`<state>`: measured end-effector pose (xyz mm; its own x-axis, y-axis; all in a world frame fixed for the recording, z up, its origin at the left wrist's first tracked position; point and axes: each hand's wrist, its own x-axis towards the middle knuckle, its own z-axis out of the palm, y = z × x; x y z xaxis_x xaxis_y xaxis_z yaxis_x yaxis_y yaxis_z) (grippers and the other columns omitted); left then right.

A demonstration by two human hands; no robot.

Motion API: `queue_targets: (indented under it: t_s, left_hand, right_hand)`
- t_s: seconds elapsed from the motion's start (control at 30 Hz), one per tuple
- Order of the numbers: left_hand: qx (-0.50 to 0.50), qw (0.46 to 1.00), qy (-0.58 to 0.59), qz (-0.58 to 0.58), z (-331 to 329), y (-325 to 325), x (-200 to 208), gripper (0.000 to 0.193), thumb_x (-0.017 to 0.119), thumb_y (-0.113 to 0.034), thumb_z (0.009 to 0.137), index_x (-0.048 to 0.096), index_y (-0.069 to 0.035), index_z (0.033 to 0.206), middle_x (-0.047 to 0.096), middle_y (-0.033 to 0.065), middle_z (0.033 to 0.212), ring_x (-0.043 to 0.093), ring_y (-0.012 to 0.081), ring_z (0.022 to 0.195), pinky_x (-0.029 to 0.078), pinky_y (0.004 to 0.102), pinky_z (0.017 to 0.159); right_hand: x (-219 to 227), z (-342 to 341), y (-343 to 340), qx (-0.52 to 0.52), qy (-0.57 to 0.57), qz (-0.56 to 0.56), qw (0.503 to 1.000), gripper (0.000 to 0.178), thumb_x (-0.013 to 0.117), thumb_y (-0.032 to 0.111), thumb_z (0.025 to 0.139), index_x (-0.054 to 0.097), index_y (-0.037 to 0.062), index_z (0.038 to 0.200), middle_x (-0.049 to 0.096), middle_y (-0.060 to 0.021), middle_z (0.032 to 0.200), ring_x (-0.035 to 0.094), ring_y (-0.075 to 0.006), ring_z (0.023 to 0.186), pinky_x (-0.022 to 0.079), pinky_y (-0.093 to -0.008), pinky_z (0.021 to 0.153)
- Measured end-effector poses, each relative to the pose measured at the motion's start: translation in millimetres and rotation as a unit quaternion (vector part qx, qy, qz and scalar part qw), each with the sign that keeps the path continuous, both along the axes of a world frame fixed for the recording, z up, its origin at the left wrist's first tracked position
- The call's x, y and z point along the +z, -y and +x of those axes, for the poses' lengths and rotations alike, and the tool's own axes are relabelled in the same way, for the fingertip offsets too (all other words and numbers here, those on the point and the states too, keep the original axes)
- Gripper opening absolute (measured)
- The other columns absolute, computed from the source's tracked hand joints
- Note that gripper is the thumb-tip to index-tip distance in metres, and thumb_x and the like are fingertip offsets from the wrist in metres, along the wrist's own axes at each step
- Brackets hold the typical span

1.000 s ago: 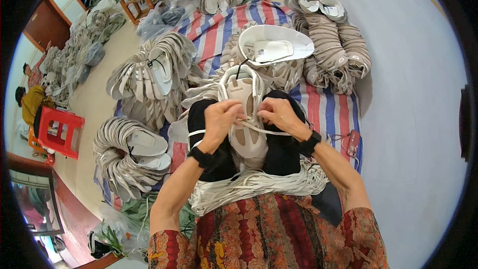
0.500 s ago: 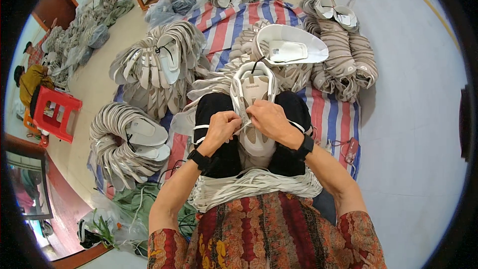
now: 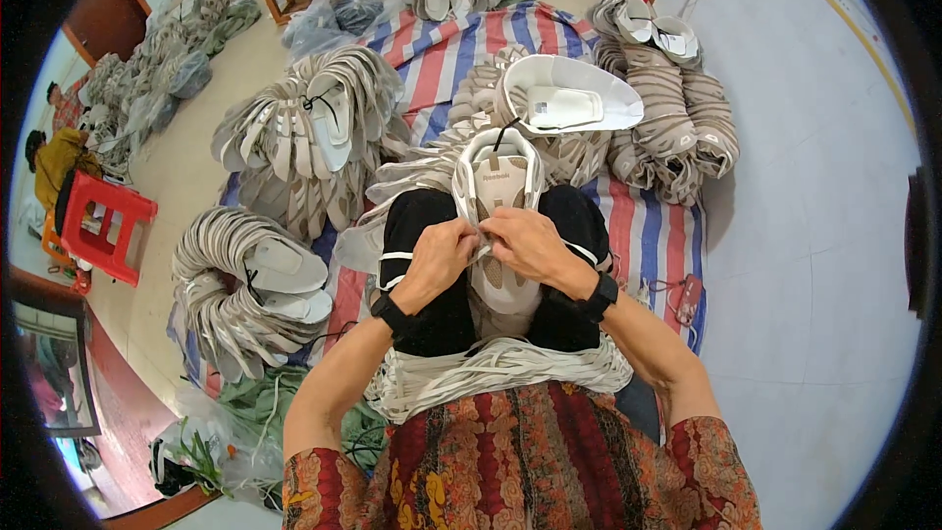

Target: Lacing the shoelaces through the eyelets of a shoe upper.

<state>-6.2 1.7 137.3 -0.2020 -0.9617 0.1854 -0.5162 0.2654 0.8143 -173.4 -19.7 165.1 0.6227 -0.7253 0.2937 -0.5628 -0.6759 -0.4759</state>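
Left hand (image 3: 442, 253) and right hand (image 3: 532, 243) are pinched closed at the beige shoe upper (image 3: 506, 294) — exact grip hidden. Stacked uppers (image 3: 231, 329) line the striped sheet's (image 3: 428, 80) left edge.

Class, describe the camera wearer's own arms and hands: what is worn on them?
The left hand and right hand are ungloved. A wide black wristband circles the left wrist, another the right. Forearms are uncovered below short fabric sleeves with an ornate pattern in dark red, rust-orange and black.
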Motion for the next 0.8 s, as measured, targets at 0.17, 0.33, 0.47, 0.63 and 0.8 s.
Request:
queue_targets:
  t_s: [0.17, 0.33, 0.47, 0.63, 0.8]
  left_hand:
    - [-0.034, 0.983, 0.146, -0.107, 9, 8, 29, 0.044, 0.071, -0.006, 0.063, 0.05, -0.009, 0.101, 0.048, 0.0097, 0.09, 0.052, 0.0297, 0.082, 0.044, 0.0364, 0.066]
    - [-0.13, 0.977, 0.137, -0.101, 17, 23, 25, 0.038, 0.071, -0.003, 0.06, 0.05, -0.008, 0.092, 0.046, 0.0093, 0.084, 0.051, 0.03, 0.079, 0.043, 0.0363, 0.068]
    - [-0.132, 0.979, 0.111, -0.105, 20, 24, 16, 0.033, 0.07, -0.007, 0.062, 0.049, -0.008, 0.088, 0.047, 0.0093, 0.084, 0.052, 0.0292, 0.08, 0.043, 0.038, 0.065]
    - [-0.126, 0.988, 0.032, -0.079, 12, 21, 13, 0.034, 0.069, 0.001, 0.062, 0.049, -0.005, 0.088, 0.045, 0.011, 0.081, 0.05, 0.0284, 0.076, 0.043, 0.0354, 0.067]
    - [-0.138, 0.989, 0.002, -0.059, 7, 1, 15, 0.022, 0.053, 0.01, 0.068, 0.048, -0.003, 0.086, 0.043, 0.0137, 0.084, 0.05, 0.0286, 0.076, 0.043, 0.034, 0.066]
  right_hand:
    - [-6, 6, 1, -0.06, -0.005, 0.001, 0.998, 0.011, 0.055, 0.011, 0.072, 0.06, 0.0042, 0.078, 0.055, -0.0107, 0.073, 0.058, -0.0311, 0.067, 0.046, -0.0396, 0.06]
    - [-5, 5, 3, -0.052, -0.018, -0.008, 0.998, 0.011, 0.057, 0.013, 0.072, 0.061, 0.007, 0.081, 0.054, -0.0088, 0.073, 0.058, -0.0284, 0.065, 0.046, -0.0375, 0.057]
    - [-5, 9, 3, -0.044, -0.041, -0.049, 0.997, 0.011, 0.059, 0.014, 0.073, 0.063, 0.01, 0.083, 0.05, -0.0071, 0.069, 0.057, -0.0248, 0.064, 0.045, -0.0347, 0.053]
    - [-2, 4, 6, -0.013, -0.076, -0.12, 0.99, 0.006, 0.057, 0.01, 0.071, 0.057, 0.0075, 0.076, 0.049, -0.0081, 0.068, 0.057, -0.0248, 0.063, 0.045, -0.034, 0.051]
    - [58, -114, 60, -0.163, -0.063, -0.363, 0.915, 0.008, 0.052, 0.012, 0.077, 0.057, 0.0052, 0.077, 0.054, -0.0107, 0.066, 0.056, -0.026, 0.061, 0.044, -0.0369, 0.057]
